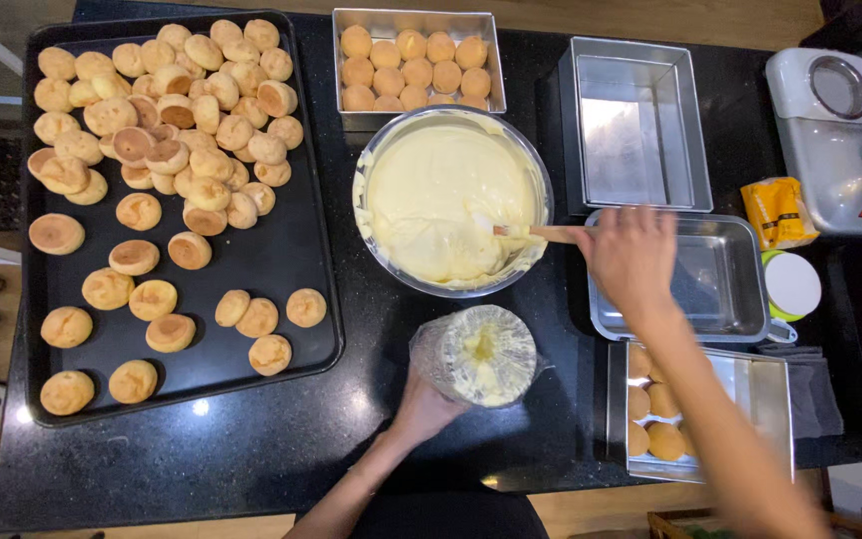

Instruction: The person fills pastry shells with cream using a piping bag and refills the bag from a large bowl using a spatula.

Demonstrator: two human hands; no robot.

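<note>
While cream-filled, bowl (383, 150) beside bag (478, 354).

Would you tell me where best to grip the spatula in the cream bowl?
Grip the spatula by its wooden handle, coming from the right, as the right hand does. The handle sticks out over the bowl rim on that side, and the blade lies in the cream.

My round shiny steel bowl (376, 160) holds smooth glossy pale cream; the spatula's handle (556, 234) is wood, the piping bag (476, 354) crinkled clear plastic, on the polished black stone worktop (351, 439).
</note>
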